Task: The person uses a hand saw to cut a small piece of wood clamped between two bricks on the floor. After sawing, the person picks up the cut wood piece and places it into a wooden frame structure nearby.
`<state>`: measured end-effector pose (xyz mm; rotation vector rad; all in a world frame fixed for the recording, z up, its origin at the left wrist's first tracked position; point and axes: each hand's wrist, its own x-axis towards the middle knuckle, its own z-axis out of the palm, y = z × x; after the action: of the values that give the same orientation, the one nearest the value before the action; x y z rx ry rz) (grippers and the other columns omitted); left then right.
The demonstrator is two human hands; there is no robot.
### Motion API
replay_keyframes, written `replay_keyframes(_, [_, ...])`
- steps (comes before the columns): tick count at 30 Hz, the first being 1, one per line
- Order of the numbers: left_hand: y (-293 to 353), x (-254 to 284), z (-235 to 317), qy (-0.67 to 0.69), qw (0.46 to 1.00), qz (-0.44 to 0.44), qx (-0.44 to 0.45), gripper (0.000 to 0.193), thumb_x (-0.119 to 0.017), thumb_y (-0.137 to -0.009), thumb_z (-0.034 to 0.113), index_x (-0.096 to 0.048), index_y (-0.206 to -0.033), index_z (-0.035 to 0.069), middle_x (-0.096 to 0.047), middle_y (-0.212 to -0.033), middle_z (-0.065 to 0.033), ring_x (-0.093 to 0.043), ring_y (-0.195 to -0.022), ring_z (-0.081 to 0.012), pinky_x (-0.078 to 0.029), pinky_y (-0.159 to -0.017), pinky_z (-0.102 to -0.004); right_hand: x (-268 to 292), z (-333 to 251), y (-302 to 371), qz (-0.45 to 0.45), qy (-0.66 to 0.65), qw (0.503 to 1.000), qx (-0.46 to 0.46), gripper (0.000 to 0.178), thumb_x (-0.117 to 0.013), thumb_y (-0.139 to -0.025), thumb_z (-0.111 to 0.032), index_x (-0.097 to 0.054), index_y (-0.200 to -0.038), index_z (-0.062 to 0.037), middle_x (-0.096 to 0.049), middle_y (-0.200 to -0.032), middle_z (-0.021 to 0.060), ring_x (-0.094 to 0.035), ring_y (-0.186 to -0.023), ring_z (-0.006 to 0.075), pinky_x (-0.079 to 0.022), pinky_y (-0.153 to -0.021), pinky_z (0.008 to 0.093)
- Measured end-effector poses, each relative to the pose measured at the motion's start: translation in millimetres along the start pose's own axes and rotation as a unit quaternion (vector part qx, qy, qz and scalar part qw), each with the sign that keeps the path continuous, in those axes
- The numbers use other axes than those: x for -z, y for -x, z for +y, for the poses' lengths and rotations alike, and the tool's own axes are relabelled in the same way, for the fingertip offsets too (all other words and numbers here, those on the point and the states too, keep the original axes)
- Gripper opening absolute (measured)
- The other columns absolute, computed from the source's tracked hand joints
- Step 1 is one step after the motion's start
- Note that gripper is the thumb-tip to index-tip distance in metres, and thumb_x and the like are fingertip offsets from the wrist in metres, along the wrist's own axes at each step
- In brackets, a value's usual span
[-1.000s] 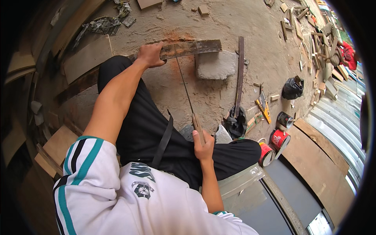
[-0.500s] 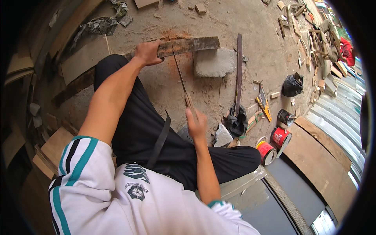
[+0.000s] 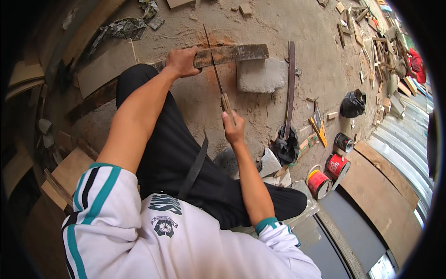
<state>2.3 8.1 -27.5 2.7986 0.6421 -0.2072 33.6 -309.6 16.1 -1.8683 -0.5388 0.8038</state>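
Observation:
My left hand [image 3: 182, 62] presses down on a long dark wooden plank [image 3: 232, 53] whose right end rests on a grey concrete block [image 3: 261, 74]. In my right hand [image 3: 233, 129] I grip the wooden handle of a thin hand saw [image 3: 214, 65]. Its blade crosses the plank just to the right of my left hand, and the tip reaches past the plank's far edge. Reddish sawdust lies on the ground around the cut. My legs in black trousers are under my arms.
A long dark bar [image 3: 290, 88] lies to the right of the block, ending at a black bag [image 3: 285, 146]. Two red tins [image 3: 327, 174], a small dark tin [image 3: 344, 142] and another black bag [image 3: 351, 104] stand at the right. Wood offcuts [image 3: 367, 32] and boards [image 3: 104, 67] litter the ground.
My right hand has pushed the saw forward, away from me, so the blade now reaches well past the plank. My left hand stays on the plank.

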Motion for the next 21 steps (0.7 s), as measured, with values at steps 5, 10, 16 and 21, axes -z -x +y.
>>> replay_keyframes(5, [5.5, 8.4, 0.3, 0.011, 1.0, -0.021, 0.02, 0.063, -0.077, -0.068, 0.051, -0.054, -0.107, 0.008, -0.068, -0.088, -0.0121, -0.068, -0.077, -0.0319, -0.055, -0.063, -0.0467, 3.6, -39.5, 7.2, -0.049, -0.205, 0.973, -0.099, 0.038, -0.054, -0.1, -0.036, -0.063, -0.085, -0.0024, -0.054, -0.065, -0.0002, -0.049, -0.062, 0.0099, -0.039, -0.059, 0.027])
replay_keyframes(10, [3.3, 4.1, -1.3, 0.009, 1.0, 0.008, 0.009, 0.06, -0.077, -0.068, 0.048, -0.054, -0.106, 0.008, -0.068, -0.088, -0.0125, -0.068, -0.078, -0.0318, -0.055, -0.065, -0.046, 15.0, -63.7, -24.5, -0.066, -0.037, 0.967, -0.244, 0.044, -0.054, -0.098, -0.041, -0.064, -0.08, -0.0014, -0.059, -0.064, 0.0044, -0.055, -0.06, 0.0117, -0.042, -0.058, 0.0297])
replay_keyframes(16, [-1.7, 8.4, 1.9, 0.011, 0.999, -0.028, 0.014, 0.059, -0.076, -0.067, 0.046, -0.053, -0.105, 0.006, -0.067, -0.086, -0.0133, -0.067, -0.077, -0.0315, -0.055, -0.065, -0.0459, -12.5, -39.8, -11.6, 0.06, 0.174, 0.974, -0.131, 0.065, -0.058, -0.095, -0.051, -0.058, -0.065, 0.0068, -0.054, -0.057, 0.0234, -0.052, -0.052, 0.0307, -0.042, -0.055, 0.0436])
replay_keyframes(21, [5.1, -0.9, -7.5, 0.015, 1.0, 0.013, 0.008, 0.055, -0.076, -0.067, 0.043, -0.055, -0.101, 0.006, -0.067, -0.079, -0.0121, -0.068, -0.07, -0.0286, -0.056, -0.059, -0.0439, 10.4, -51.8, 35.7, 0.038, 0.208, 0.956, -0.203, 0.066, -0.059, -0.095, -0.051, -0.055, -0.065, 0.0079, -0.048, -0.056, 0.026, -0.042, -0.051, 0.0311, -0.039, -0.054, 0.0451])
